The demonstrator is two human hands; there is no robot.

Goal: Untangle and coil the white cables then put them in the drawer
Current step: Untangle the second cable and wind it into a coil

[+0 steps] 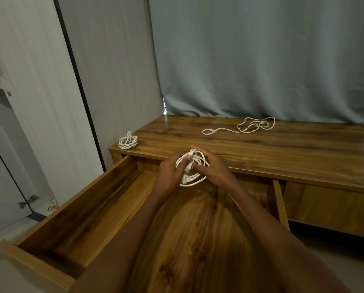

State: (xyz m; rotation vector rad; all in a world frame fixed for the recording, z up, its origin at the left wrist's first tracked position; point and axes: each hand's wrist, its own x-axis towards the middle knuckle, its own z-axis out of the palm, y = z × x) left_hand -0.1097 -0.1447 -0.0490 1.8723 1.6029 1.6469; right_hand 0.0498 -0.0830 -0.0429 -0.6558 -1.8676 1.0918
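Both hands, left hand (pixel 169 173) and right hand (pixel 214 167), have their grip clamped on the coiled cable (pixel 192 169), held directly above the open drawer (pixel 105 208): next move looks straight down.

No text, label, brand, number or sign can be read anywhere in the frame.
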